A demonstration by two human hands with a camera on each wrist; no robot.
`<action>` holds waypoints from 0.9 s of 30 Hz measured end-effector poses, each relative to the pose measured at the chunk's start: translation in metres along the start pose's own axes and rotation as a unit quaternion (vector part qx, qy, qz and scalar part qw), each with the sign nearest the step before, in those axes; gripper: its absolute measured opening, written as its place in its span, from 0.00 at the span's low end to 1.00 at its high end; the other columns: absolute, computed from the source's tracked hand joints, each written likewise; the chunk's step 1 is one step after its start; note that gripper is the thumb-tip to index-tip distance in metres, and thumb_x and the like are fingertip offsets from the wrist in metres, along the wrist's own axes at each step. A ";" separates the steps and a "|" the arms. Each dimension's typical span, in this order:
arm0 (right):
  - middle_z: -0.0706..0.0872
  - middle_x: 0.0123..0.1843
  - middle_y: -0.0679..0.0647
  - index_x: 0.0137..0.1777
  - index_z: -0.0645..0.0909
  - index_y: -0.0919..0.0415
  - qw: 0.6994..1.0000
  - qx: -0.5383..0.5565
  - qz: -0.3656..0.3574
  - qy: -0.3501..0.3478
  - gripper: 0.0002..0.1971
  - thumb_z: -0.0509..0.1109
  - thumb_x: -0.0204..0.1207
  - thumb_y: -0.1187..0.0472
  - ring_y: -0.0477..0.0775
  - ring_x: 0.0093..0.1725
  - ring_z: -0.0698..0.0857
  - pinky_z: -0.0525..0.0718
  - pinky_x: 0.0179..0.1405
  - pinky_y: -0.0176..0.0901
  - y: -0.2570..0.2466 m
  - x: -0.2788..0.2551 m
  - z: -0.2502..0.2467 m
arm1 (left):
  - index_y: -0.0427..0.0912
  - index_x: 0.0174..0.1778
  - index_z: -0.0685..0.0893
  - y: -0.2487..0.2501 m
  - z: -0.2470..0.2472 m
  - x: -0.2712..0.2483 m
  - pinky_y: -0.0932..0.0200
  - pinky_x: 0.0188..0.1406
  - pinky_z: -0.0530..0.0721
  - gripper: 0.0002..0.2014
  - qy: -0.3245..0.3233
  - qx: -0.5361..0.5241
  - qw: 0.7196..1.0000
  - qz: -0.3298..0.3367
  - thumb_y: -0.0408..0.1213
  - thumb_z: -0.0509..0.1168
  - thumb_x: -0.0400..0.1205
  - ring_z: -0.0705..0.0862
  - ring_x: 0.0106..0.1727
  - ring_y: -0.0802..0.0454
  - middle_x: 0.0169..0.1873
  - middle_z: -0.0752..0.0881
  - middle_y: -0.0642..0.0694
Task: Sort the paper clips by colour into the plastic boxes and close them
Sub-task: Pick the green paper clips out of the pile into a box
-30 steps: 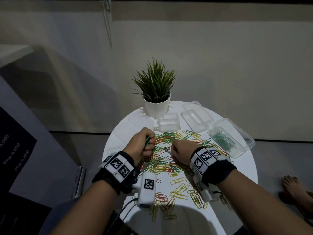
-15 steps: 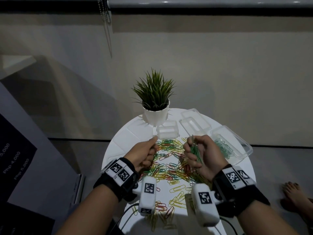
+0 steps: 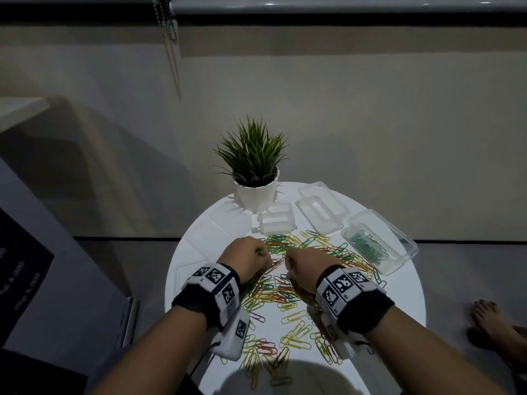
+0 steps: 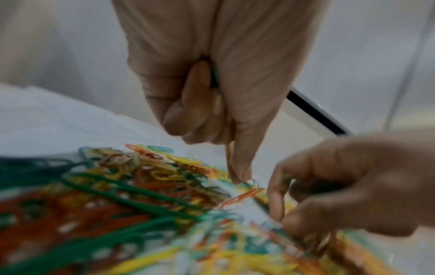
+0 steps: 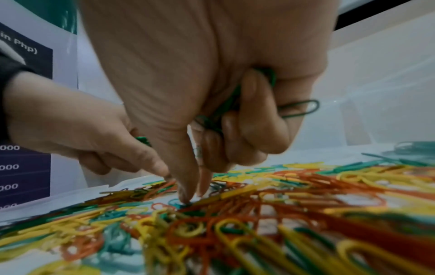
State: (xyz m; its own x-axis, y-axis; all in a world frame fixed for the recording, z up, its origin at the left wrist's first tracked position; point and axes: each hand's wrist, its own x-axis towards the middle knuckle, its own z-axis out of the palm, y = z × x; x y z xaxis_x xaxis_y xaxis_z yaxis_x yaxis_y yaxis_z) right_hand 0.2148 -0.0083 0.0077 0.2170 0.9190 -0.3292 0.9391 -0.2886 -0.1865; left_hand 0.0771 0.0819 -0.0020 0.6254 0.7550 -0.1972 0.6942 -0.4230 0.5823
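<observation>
both hands clenched on green clips over the mixed pile

a mixed pile of paper clips [image 3: 288, 283] in green, yellow and orange-red is spread over the middle and near part of the round white table [image 3: 199, 252]. the left hand [image 3: 246, 260] is held low over the left side of the pile, its fingers curled round green clips [image 4: 214, 78], of which only a thin green edge is seen in the left wrist view; its forefinger [image 4: 240, 167] is stretched down to the clips on the table. the right hand [image 3: 303, 266] is lowered just beside it, to the right, and a bundle of green clips [image 5: 299, 108] is clenched in its curled fingers, with one loop sticking out. its thumb and forefinger [image 5: 186, 186] are pressed down onto a green clip in the pile; whether that clip is pinched cannot be told.

at the far right of the table an open plastic box [image 3: 399, 260] is seen, with a heap of green clips [image 3: 369, 248] lying in it. two more clear boxes are set farther back: an open one [image 3: 322, 212] to the left of the first, and a small one [image 3: 275, 220] just near of the white pot of a green plant [image 3: 253, 166]. nothing can be made out inside these two. black bands with printed markers are worn on both wrists.
</observation>
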 end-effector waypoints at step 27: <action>0.65 0.26 0.52 0.31 0.63 0.56 0.680 0.732 0.021 -0.032 0.12 0.49 0.76 0.66 0.46 0.19 0.61 0.63 0.15 0.31 0.020 -0.023 -0.020 | 0.42 0.40 0.69 0.027 -0.030 -0.046 0.59 0.32 0.65 0.10 0.036 -0.098 0.994 0.026 0.41 0.53 0.87 0.67 0.31 0.55 0.31 0.72 0.52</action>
State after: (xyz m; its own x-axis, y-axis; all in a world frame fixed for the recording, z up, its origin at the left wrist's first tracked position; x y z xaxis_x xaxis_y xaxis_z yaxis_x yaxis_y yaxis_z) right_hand 0.2339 -0.0302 0.0303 0.1794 0.9020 -0.3926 -0.3495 -0.3146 -0.8825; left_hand 0.0561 0.0507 0.0466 0.6264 0.7716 -0.1109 0.5748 -0.3611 0.7343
